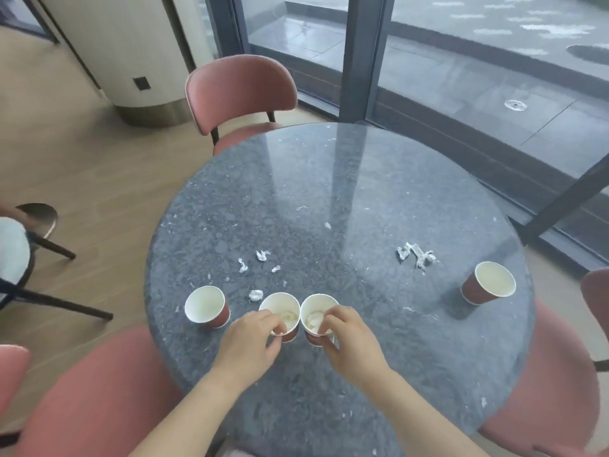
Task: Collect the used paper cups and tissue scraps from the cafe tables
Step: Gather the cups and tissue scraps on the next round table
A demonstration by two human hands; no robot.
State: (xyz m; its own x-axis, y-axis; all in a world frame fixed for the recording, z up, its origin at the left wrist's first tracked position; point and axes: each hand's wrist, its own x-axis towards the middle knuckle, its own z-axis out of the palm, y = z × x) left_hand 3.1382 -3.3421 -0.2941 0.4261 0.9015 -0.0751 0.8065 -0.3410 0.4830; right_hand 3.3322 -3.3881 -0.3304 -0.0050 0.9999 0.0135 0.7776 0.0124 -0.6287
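- the left hand (250, 338) has its fingers (275, 323) curled over the near rim of the left centre cup (283, 308), with the thumb against the outer wall, so it pinches that rim.
- the right hand (349, 338) does much the same on the right centre cup (317, 306): its fingers (329, 319) are hooked over the near rim and pinch it.
- both cups stand upright on the round speckled table (329, 179), their rims touching just beyond the fingertips. each has crumpled tissue inside.
- just left of the left fingers a third cup (207, 306) stands upright, apart from the held pair.
- well off to the right of the right fingers, near the table edge, is a fourth cup (489, 283).
- a tissue ball (255, 295) lies just beyond the left fingers, between the third cup and the left centre cup. a loose cluster of scraps (260, 255) sits farther out.
- beyond and to the right of the right fingers lies a torn tissue strip (415, 255), on the way towards the fourth cup.
- white flecks are scattered across the tabletop.
- pink chairs ring the table: a far chair (240, 90) opposite the fingers, a near chair (99, 390) beside the left forearm, and a side chair (543, 390) to the right.
- a dark window frame (359, 61) rises behind the table.
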